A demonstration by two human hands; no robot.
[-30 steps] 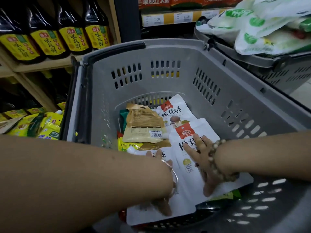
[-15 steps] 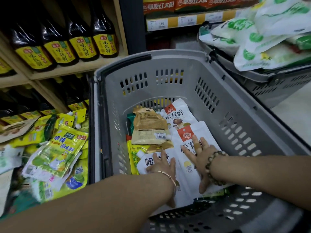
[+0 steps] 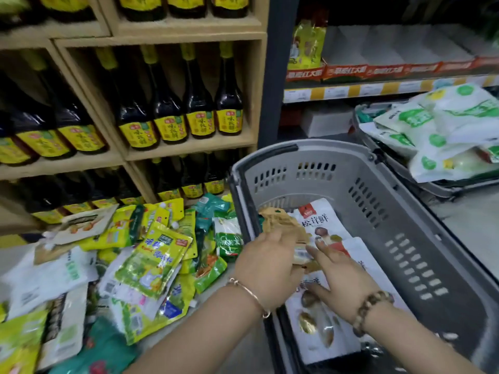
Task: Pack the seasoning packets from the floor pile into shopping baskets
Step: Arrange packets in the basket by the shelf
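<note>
A grey shopping basket [image 3: 410,247] stands on the floor with several white mushroom-print seasoning packets [image 3: 322,225] lying in it. A tan packet [image 3: 280,221] sits on top near the basket's left wall. My left hand [image 3: 266,265] reaches over that wall and grips the tan packet's lower, barcode end. My right hand [image 3: 337,278] lies with fingers spread on the white packets, its fingertips next to the tan packet. The floor pile [image 3: 151,263] of yellow, green and white packets lies left of the basket.
Wooden shelves with dark sauce bottles [image 3: 172,114] rise behind the pile. A second grey basket [image 3: 442,191], heaped with white and green bags [image 3: 445,130], stands at the back right. Bare floor shows to the right of the near basket.
The view has swung left, so the floor pile now shows. My left hand moved from the white packets up to the tan packet and took hold of it. My right hand shifted slightly forward.
</note>
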